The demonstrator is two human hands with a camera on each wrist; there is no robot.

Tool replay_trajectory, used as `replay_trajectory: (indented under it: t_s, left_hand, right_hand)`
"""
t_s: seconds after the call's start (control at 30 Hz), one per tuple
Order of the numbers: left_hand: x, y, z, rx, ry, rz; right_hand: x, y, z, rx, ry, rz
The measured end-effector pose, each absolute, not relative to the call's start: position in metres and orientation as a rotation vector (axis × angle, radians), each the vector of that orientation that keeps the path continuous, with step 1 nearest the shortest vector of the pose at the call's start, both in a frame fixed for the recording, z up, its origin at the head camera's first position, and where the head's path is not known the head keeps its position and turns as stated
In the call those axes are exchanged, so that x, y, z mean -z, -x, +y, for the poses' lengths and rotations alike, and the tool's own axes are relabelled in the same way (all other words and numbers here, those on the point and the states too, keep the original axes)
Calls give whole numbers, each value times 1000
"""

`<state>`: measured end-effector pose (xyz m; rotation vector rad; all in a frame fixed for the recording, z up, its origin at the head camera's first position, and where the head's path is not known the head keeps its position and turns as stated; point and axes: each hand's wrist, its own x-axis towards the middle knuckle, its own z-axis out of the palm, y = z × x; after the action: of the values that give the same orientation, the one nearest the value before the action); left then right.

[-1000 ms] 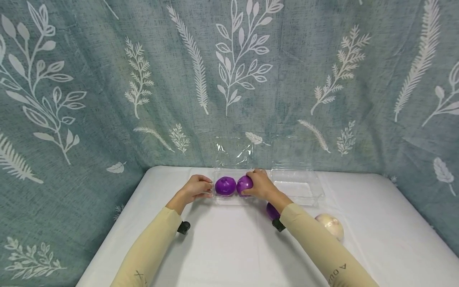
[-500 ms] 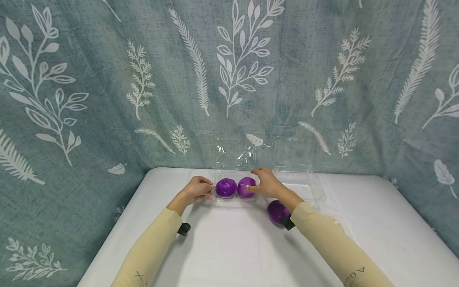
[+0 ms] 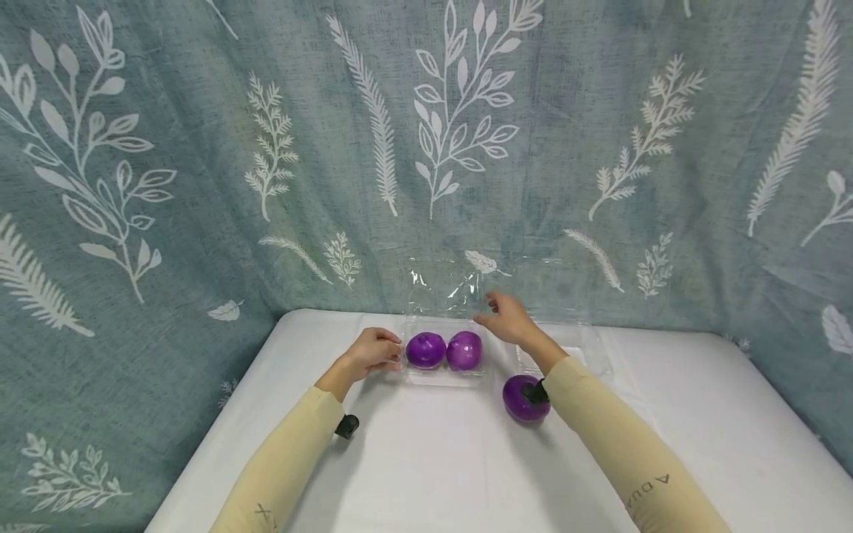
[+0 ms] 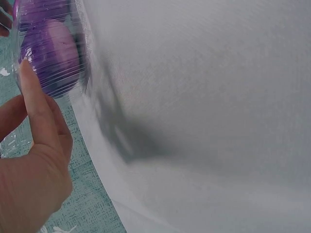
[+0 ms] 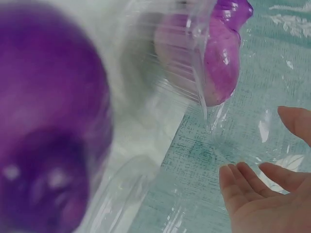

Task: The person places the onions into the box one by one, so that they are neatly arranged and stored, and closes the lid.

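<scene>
In the head view, two shiny round purple things that look like onions (image 3: 426,350) sit side by side in a clear plastic clamshell container (image 3: 443,378). Its hinged lid (image 3: 443,292) stands raised at the back. My left hand (image 3: 369,352) holds the container's left edge; the left wrist view shows the index finger against its ribbed wall. Beside the lid's right edge, my right hand (image 3: 509,320) hovers with fingers apart and nothing in them. A third purple piece (image 3: 523,400) lies on the table below the right wrist, partly covered by the wrist camera.
A second clear container (image 3: 593,355) with a raised lid stands to the right, partly behind the right forearm. The white-covered table (image 3: 426,459) meets a leaf-patterned curtain (image 3: 373,222) at its back edge.
My right hand has let go of the right-hand purple piece in the container and moved up and right toward the lid. The left hand keeps its hold. The forearm now hides a whitish onion.
</scene>
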<state>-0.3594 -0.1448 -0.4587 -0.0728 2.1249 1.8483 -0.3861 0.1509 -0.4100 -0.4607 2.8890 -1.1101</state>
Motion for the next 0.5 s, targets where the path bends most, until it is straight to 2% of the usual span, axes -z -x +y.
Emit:
replay_trajectory:
  t_s: [0.17, 0.5]
  left_hand:
    - [457, 358, -144, -1856, 79, 2131]
    - [460, 358, -144, -1864, 84, 2141]
  right_hand:
    - [412, 398, 145, 1200, 316, 2841]
    - [412, 407, 141, 1266, 275, 2764]
